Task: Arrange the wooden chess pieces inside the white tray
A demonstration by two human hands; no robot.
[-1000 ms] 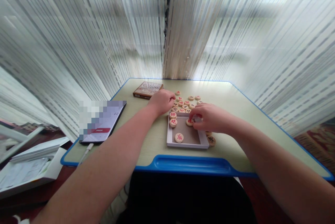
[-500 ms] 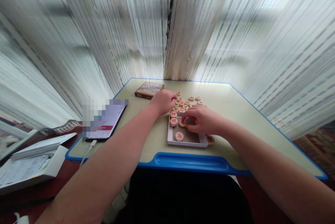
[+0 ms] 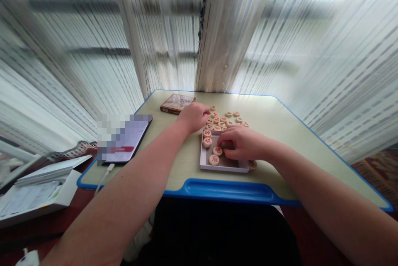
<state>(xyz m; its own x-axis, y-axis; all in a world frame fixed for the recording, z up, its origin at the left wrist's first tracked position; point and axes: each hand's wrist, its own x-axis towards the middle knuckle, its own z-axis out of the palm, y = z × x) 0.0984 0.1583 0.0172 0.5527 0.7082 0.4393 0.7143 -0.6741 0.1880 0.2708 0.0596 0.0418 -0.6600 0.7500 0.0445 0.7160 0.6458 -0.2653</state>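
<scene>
A shallow white box [image 3: 203, 163] lies on the pale table [image 3: 280, 125] in front of me, with several round wooden game pieces inside along its left side. My right hand [image 3: 239, 143] rests over the box, fingers curled, fingertips touching one red-marked piece [image 3: 217, 150]. My left hand [image 3: 194, 115] is closed just beyond the box's far left corner, at the edge of a loose cluster of pieces [image 3: 225, 120]. What its fingers hold is hidden. One dark-marked piece [image 3: 252, 164] lies outside the box by my right wrist.
A brown box lid [image 3: 177, 103] lies at the table's far left. A phone [image 3: 124, 139] with a white cable sits on the left edge. The table has a blue rim with a tray groove [image 3: 226, 189] at the front. White papers and a box [image 3: 34, 193] lie lower left. Striped curtains hang behind.
My right hand has slid the red-marked piece left and toward me inside the box, beside the others. My left hand stayed put. The camera shifted slightly.
</scene>
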